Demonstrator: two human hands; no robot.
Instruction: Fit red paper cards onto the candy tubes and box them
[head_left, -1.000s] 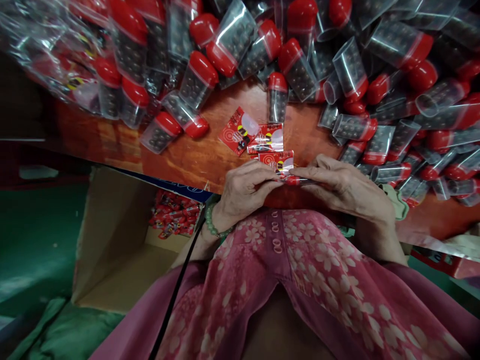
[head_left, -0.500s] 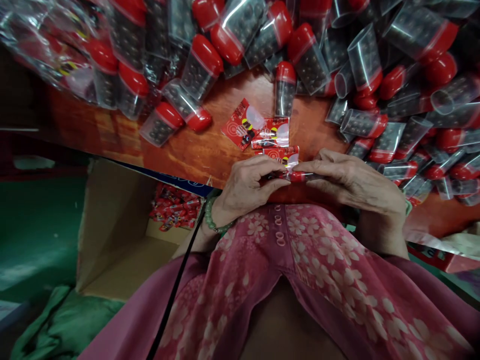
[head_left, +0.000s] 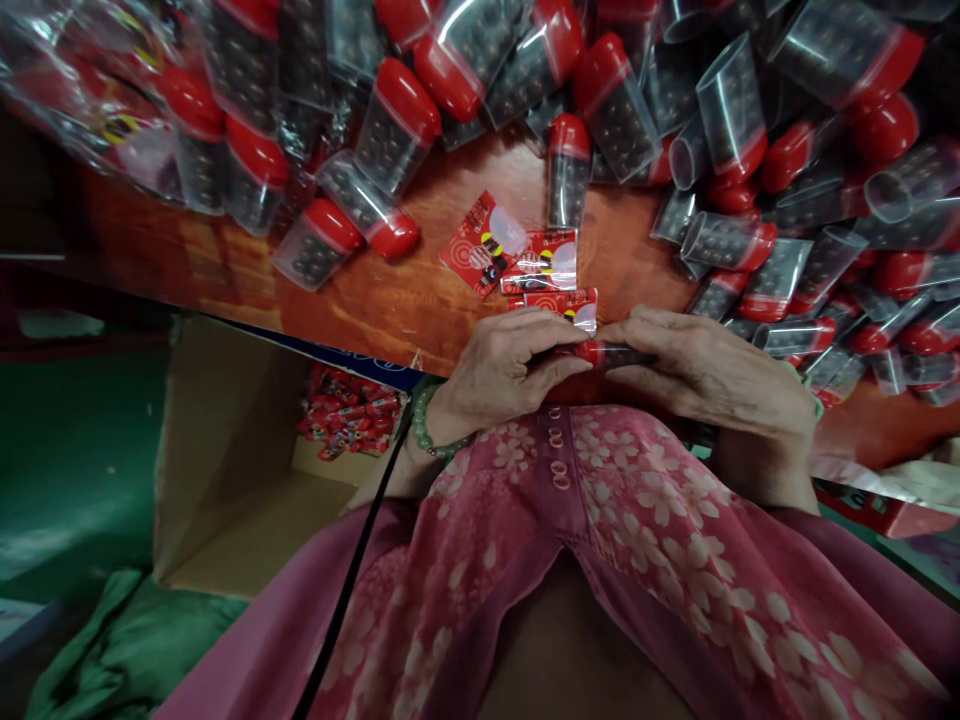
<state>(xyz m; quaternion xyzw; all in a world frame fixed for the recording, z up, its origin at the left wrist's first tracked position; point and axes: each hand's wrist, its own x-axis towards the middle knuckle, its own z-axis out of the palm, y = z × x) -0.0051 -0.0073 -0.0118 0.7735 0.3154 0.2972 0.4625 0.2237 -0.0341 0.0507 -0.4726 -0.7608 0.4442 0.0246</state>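
At the table's near edge, a small clear tube (head_left: 624, 355) with a red cap and dark contents lies sideways between my hands. The thumb and fingers of my left hand (head_left: 510, 362) close round its red end, and something dark shows between them, too hidden to name. My right hand (head_left: 697, 370) pinches the clear end. Just beyond my fingertips are red printed plastic sleeves (head_left: 484, 245), partly overlapping; my left hand covers part of the nearest one. A capped tube of dark beads (head_left: 568, 170) stands out behind the sleeves.
Many red-capped bead tubes (head_left: 727, 245) are heaped across the back and right of the wooden table (head_left: 247, 290). Clear plastic wrap (head_left: 97, 90) lies at the far left. Below the table edge, a cardboard box (head_left: 225, 470) holds a pile of red packed pieces (head_left: 349, 415).
My fingers have shifted slightly along the tube, and more of its red cap and clear body shows between my hands. The view has moved a little; the sleeves lie as before.
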